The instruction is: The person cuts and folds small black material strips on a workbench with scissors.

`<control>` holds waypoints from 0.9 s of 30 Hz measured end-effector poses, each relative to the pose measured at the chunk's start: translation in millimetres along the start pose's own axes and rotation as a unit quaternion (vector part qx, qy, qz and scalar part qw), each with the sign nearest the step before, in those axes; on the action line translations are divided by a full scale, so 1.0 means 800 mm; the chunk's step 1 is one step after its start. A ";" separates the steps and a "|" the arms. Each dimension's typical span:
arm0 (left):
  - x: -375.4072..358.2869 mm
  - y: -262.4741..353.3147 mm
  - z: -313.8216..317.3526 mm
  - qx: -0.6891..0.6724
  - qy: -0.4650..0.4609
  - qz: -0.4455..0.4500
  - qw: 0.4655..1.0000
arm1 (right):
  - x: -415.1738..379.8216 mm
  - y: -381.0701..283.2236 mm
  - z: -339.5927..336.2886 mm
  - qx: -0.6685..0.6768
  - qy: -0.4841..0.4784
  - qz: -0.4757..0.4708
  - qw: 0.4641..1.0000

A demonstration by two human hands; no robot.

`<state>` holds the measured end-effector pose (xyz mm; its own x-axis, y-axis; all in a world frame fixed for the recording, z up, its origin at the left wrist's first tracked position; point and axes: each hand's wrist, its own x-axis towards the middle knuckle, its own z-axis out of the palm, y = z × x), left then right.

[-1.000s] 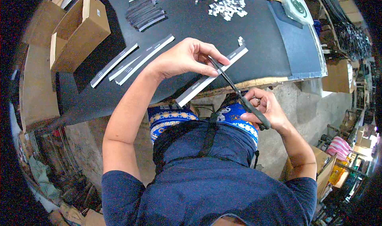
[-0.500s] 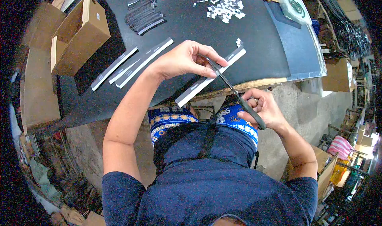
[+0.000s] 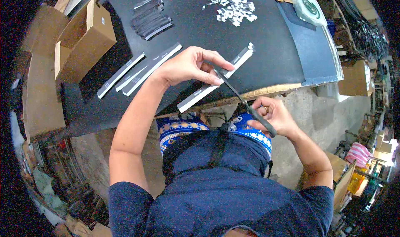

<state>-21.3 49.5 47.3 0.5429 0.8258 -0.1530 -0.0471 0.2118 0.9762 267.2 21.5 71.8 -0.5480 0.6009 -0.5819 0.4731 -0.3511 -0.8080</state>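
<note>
My left hand is closed in a pinch on a long black-and-white printed label strip, which slants from lower left to upper right over the table's front edge. My right hand grips dark-handled scissors. Their blades point up and left, crossing the strip by my left fingertips; whether they are open there I cannot make out. Left of my left hand, several similar strips lie fanned on the black table.
A stack of dark strips and a pile of small cut pieces lie farther back on the table. An open cardboard box stands at the left. A clear plastic bag sits at the back right.
My left hand and the label strip have shifted slightly left. The scissors have moved a little left with my right hand, still across the strip.
</note>
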 end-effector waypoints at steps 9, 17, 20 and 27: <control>-0.023 -0.011 -0.030 0.024 0.046 -0.012 0.999 | -0.015 -0.009 -0.101 -0.097 0.108 -0.085 0.986; -0.019 -0.016 -0.023 0.020 0.044 -0.035 0.998 | 0.060 0.005 -0.172 -0.390 0.410 -0.139 0.813; -0.023 -0.017 -0.024 0.021 0.046 -0.028 0.998 | 0.064 -0.013 -0.179 -0.414 0.364 -0.139 0.823; -0.041 -0.001 -0.029 0.052 0.047 -0.001 0.998 | 0.077 -0.071 -0.135 -0.402 0.239 -0.261 0.844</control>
<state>-58.5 34.6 47.6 0.4613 0.8720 -0.1637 0.0438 0.1619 0.9858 280.9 156.0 91.6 -0.5762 0.8120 0.0928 0.6745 0.5366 -0.5070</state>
